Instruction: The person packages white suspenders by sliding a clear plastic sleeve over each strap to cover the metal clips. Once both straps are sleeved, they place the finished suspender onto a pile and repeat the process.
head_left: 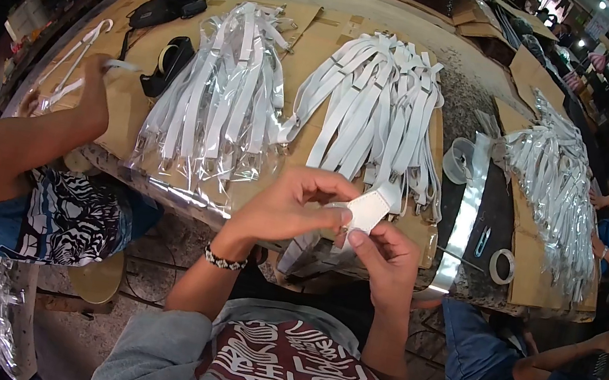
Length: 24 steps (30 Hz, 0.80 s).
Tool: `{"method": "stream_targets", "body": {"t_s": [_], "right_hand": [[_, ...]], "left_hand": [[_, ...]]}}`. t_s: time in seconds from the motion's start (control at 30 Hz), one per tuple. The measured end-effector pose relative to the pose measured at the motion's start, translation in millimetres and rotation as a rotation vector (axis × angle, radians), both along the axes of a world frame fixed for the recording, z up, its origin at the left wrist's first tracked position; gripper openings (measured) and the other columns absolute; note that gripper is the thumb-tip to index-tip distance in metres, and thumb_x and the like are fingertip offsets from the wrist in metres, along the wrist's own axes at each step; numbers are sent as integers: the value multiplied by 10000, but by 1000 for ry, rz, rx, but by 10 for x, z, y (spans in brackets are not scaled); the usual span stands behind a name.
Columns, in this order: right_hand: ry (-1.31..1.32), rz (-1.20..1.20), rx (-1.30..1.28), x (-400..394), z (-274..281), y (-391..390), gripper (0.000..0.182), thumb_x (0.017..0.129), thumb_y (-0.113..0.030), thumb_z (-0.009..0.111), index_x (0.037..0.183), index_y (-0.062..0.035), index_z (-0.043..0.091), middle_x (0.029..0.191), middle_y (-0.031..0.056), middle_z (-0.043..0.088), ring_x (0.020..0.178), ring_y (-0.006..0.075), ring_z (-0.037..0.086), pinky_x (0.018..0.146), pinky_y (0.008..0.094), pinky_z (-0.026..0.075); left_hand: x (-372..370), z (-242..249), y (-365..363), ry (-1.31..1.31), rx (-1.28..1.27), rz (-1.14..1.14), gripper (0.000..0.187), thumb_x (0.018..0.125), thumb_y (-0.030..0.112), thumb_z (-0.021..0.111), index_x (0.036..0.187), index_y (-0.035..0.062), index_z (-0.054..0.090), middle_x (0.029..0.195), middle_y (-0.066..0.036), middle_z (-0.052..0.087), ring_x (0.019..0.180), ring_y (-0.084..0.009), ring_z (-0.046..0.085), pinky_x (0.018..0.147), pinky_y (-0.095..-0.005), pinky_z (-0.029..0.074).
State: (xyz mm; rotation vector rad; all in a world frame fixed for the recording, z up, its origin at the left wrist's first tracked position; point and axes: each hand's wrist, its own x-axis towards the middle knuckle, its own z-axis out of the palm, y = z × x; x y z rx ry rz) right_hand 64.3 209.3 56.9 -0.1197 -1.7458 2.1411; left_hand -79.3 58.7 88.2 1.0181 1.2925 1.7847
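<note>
My left hand [287,205] pinches a pair of white suspenders by the stitched patch [368,210] where the straps join. My right hand [387,265] is closed on the lower edge of the same patch, thumb on top. The straps hang below and run away behind my hands. Just beyond lies a heap of white suspenders [373,105] with metal clips, spread on cardboard. Left of it is a second heap of suspenders [226,88], in clear plastic sleeves.
A black tape dispenser [169,67] and a black bag [164,8] are at left, near a co-worker's arm [50,119]. To the right are a plastic tub [455,164], blue-handled snips [483,242], a tape roll [502,266] and bagged suspenders [556,180]. Other people sit along the right.
</note>
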Motion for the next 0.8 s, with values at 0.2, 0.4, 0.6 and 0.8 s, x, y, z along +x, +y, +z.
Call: {"method": "stream_targets", "body": {"t_s": [0.2,0.4,0.6,0.8], "right_hand": [[42,-127,281,-110,82,-108,142,910,-90,753,965,33,709,835,20,666,769,78,581,697,232,450],[93,-70,417,-186,490,-181,142,890,-87,767,943,29,705,820,8,612,736,65,514,660,235,406],[282,71,272,-231,764,-251,193,872,-63,766,1008,50,689,964,96,657,831,126,572,748,251,434],[430,-2,188,-302,788,-294,275,960,-170,682,1095,68,663,1006,115,666,897,159,608,817,286,459]], "left_hand": [[158,-18,-213,274,-54,257,314,902,57,723,1197,-33,669,1088,-80,717,1030,-137,631,945,-320,477],[323,314,-443,385,-68,354,482,842,72,780,1287,-16,617,1206,-124,689,1100,-161,629,1003,-339,464],[516,505,-565,491,4,542,546,823,40,780,1327,-29,580,1234,-157,666,1155,-173,616,1003,-327,465],[456,869,-743,367,182,584,580,776,-41,788,1307,-100,563,1168,-163,685,1103,-197,649,998,-328,474]]}}
